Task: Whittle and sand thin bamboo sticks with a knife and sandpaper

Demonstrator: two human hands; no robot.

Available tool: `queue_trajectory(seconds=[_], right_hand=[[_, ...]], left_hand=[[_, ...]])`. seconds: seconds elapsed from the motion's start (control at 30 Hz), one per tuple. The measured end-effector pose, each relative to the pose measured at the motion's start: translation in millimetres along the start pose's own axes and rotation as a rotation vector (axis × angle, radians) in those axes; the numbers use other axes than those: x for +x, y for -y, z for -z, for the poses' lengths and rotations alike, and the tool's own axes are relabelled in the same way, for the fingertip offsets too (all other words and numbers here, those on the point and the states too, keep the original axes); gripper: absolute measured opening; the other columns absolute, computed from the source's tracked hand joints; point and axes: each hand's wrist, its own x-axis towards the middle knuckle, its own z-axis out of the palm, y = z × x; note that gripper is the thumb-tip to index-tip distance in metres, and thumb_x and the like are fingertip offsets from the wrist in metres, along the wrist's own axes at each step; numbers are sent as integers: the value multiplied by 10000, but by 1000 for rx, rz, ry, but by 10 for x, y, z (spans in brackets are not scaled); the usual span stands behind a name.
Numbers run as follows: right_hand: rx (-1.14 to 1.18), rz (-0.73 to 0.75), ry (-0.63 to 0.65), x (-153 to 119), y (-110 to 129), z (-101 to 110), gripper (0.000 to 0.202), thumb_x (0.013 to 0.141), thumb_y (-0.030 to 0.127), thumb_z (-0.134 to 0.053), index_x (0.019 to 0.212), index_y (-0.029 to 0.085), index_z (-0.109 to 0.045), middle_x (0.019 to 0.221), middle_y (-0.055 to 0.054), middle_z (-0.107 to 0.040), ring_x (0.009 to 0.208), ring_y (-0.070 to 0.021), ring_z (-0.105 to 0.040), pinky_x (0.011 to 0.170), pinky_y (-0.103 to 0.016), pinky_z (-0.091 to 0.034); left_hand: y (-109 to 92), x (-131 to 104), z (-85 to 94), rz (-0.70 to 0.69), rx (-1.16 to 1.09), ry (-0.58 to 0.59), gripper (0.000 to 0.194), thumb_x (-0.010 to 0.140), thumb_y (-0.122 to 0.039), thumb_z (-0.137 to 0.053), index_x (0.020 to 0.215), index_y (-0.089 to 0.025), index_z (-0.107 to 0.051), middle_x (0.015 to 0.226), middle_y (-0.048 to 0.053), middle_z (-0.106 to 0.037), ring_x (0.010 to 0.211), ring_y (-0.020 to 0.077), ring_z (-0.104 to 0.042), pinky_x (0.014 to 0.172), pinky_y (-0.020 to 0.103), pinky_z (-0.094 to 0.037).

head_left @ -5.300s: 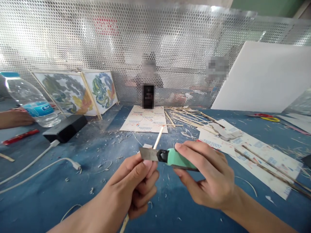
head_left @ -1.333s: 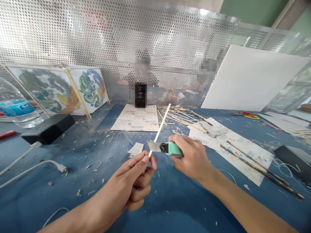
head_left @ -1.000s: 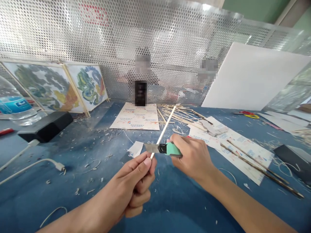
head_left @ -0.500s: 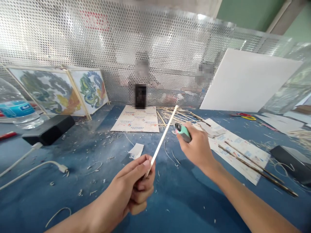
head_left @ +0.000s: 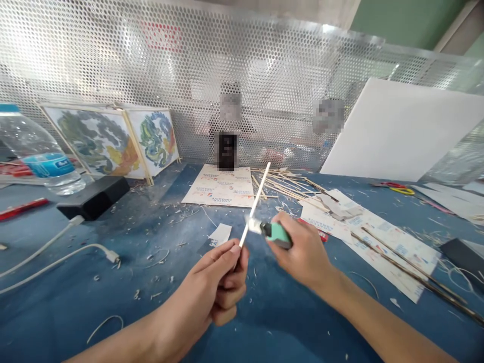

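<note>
Apparently you're partway through shaving: your left hand (head_left: 219, 282) is pinching the pale stick (head_left: 260, 195), angled above the blue table (head_left: 45, 322); your right hand (head_left: 304, 249) is gripping the knife (head_left: 280, 235), its blurred blade meeting the stick. Shavings (head_left: 137, 294) are lying around; what's left isn't showing.

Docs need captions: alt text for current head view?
Left hand holds a thin pale stick; right hand holds a green knife, its blade blurred at the stick. Shavings litter the blue table; painted panels stand behind.
</note>
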Motion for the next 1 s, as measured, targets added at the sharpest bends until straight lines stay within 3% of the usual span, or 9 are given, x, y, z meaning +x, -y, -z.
queue_trajectory(seconds=[0.1,0.23,0.47,0.53,0.6,0.73,0.87,1.0], right_hand=[[-47,167,62,-50,52,-24,63,803,207,-523,858,227,-498,637,37,-577,514,-140,-508,520,-276,-303],[-108,206,47,-77,59,-10,89,774,180,-493,853,216,-513,644,13,-610,528,-155,-553,523,-288,-289],[-250,-21,57,0,-1,5,125,746,221,-527,868,229,-553,606,10,-610,502,-164,-519,531,-297,-211],[-295,-149,8,72,-117,35,30,807,242,-511,824,234,-535,558,16,-558,485,-157,-475,532,-292,-210],[-340,-252,-62,150,-274,86,70,851,263,-502,791,234,-522,548,12,-526,494,-158,-449,537,-289,-217],[-347,-322,-150,240,-507,176,68,856,298,-541,829,236,-547,606,-1,-550,531,-168,-451,551,-283,-241],[-258,-235,-174,207,-433,160,117,857,286,-555,769,241,-492,559,32,-478,512,-156,-426,548,-280,-269],[-129,-100,-22,102,-178,69,114,835,240,-568,762,243,-481,557,49,-498,497,-144,-460,523,-270,-297]], left_hand=[[28,-19,16,24,-15,8,294,1010,-372,-465,771,-201,-467,614,-84,-250,473,60,-137,392,188,-115],[42,-30,21,53,-13,10,308,1001,-405,-485,770,-204,-455,616,-88,-225,474,59,-128,387,174,-124],[-22,-33,-93,97,-13,-46,315,1023,-424,-449,785,-221,-409,618,-89,-206,455,55,-98,368,170,-65],[-1,-54,-116,148,-22,2,318,1028,-426,-432,787,-222,-402,631,-85,-224,453,53,-99,369,170,-68],[34,-69,-122,191,-31,64,333,1033,-434,-413,779,-219,-391,638,-82,-232,455,53,-97,371,173,-71],[66,-44,-91,171,-19,68,333,1033,-431,-418,780,-214,-407,636,-83,-214,467,59,-95,382,182,-75],[13,9,-35,54,-46,-13,243,1031,-345,-447,839,-200,-482,658,-79,-235,503,61,-125,410,173,-111],[-39,37,6,33,-7,-6,235,1029,-428,-445,934,-224,-515,668,-79,-251,503,61,-129,422,181,-90]])
